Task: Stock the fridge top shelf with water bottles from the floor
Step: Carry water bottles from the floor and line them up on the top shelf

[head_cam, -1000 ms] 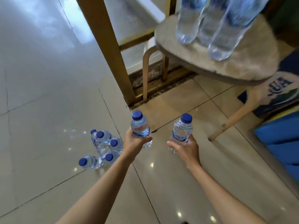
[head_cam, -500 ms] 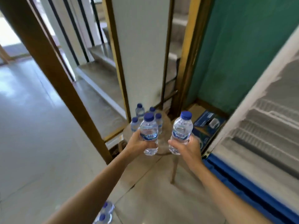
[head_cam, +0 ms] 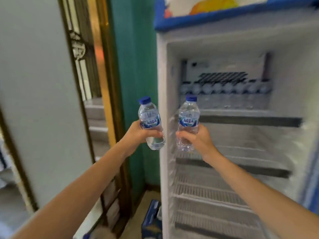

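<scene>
The fridge (head_cam: 224, 45) is standing open and filling the picture from 12 o'clock round to 5 o'clock, its white inside facing the person. A white panel (head_cam: 34, 100) is taking up the 9 o'clock side. A gold frame (head_cam: 103, 66) is running down its edge, and a green wall (head_cam: 134, 66) is showing between that frame and the fridge.

Inside the fridge, the top shelf (head_cam: 250, 119) is lying at 3 o'clock from the middle of the view. A row of pale rounded things (head_cam: 224, 88) is sitting along its back, too blurred to name. The lower shelves (head_cam: 215, 192) are stepping down toward 5 o'clock. A blue box (head_cam: 151, 219) is lying on the floor at 6 o'clock, just beside the foot of the fridge.

The arms are reaching in from 7 and 5 o'clock. The left hand (head_cam: 136, 135) is curling its fingers round the lower half of the left bottle (head_cam: 150, 118), holding it upright with a slight lean toward 11 o'clock in front of the green wall. The right hand (head_cam: 198, 138) is gripping the right bottle (head_cam: 188, 116) the same way, at 3 o'clock of the other and in front of the fridge opening. The two bottles are being held near each other without touching, and neither is resting on the top shelf. Each is wearing a blue cap (head_cam: 145, 100)
</scene>
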